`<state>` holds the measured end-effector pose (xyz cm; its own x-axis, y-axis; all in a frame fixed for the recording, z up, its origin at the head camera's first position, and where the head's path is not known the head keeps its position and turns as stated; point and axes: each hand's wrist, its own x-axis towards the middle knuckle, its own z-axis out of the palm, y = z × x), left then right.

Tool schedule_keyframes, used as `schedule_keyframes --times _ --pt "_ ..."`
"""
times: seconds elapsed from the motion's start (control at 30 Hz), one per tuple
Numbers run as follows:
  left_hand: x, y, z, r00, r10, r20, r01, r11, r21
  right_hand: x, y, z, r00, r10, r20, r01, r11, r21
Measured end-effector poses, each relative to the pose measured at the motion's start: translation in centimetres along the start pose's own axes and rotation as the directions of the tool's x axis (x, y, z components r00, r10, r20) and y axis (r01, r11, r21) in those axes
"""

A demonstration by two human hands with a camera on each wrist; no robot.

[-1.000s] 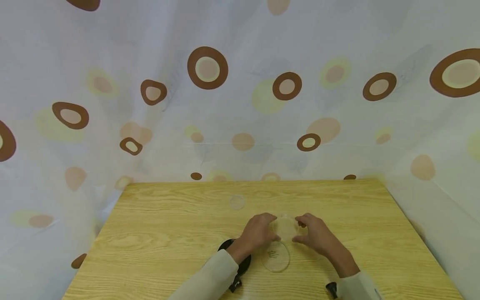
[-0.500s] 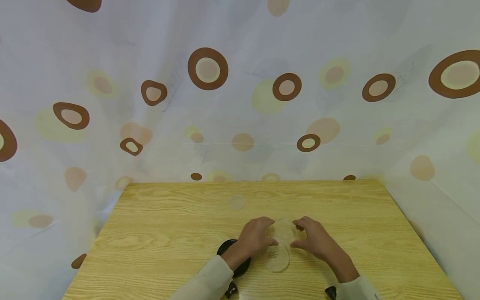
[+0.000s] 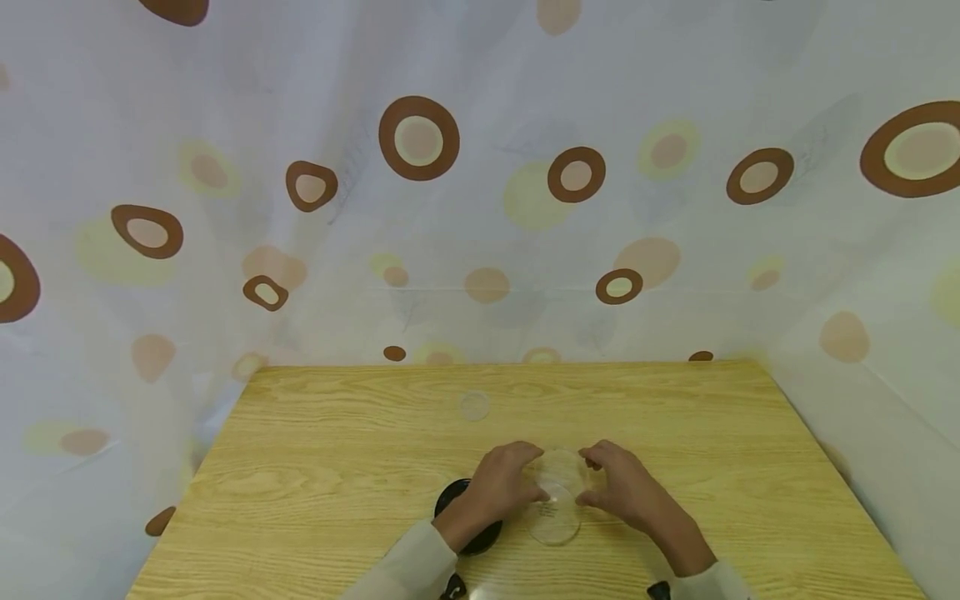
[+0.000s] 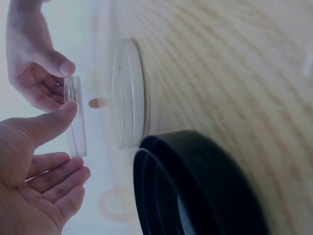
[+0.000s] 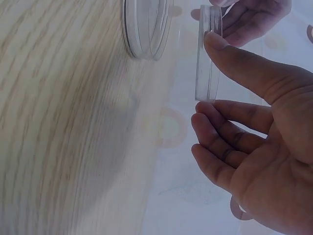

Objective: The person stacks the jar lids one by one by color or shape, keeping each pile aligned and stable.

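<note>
My left hand [image 3: 501,482] and right hand [image 3: 624,487] hold a clear, shallow petri dish [image 3: 564,467] between them, raised over the table. Thumb and fingertips of each hand grip its rim from opposite sides. Seen edge-on in the left wrist view, the held petri dish [image 4: 78,132] shows a lid fitted round a base. Another clear petri dish [image 3: 553,527], with small dark print, lies on the wood just nearer to me, partly overlapped by the held one in the head view. In the right wrist view this lower petri dish [image 5: 146,29] stands apart from the held one.
A black round, ring-walled object [image 4: 195,166] sits on the table under my left forearm, beside the lower dish. Farther back lies a small clear disc [image 3: 474,406]. A patterned curtain [image 3: 480,208] encloses the back and sides of the wooden table [image 3: 315,467].
Both hands have moved the held petri dish slightly toward me and left, so it overlaps the lower dish more in the head view. The other objects stay put.
</note>
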<state>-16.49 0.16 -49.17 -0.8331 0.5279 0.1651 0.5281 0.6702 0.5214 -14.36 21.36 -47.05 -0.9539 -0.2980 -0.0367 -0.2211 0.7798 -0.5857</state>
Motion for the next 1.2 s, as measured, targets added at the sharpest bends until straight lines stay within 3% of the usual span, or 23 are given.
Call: schedule_keyframes --times 0.47,0.83,1.2 --pt "-0.9 -0.7 -0.1 0.995 0.022 0.095 -0.027 0.998 0.056 -0.6 -0.1 0.9 0.996 -0.073 0.042 0.074 0.997 -0.022" --pt "-1.7 -1.1 0.0 0.994 0.043 0.103 -0.046 0.999 0.024 -1.1 -0.3 1.5 0.996 -0.079 0.051 0.080 0.997 -0.016" --pt "-2.3 -1.0 -0.3 0.986 0.009 0.168 -0.014 0.999 0.033 -1.2 -0.7 1.9 0.990 -0.108 0.090 0.112 0.993 -0.041"
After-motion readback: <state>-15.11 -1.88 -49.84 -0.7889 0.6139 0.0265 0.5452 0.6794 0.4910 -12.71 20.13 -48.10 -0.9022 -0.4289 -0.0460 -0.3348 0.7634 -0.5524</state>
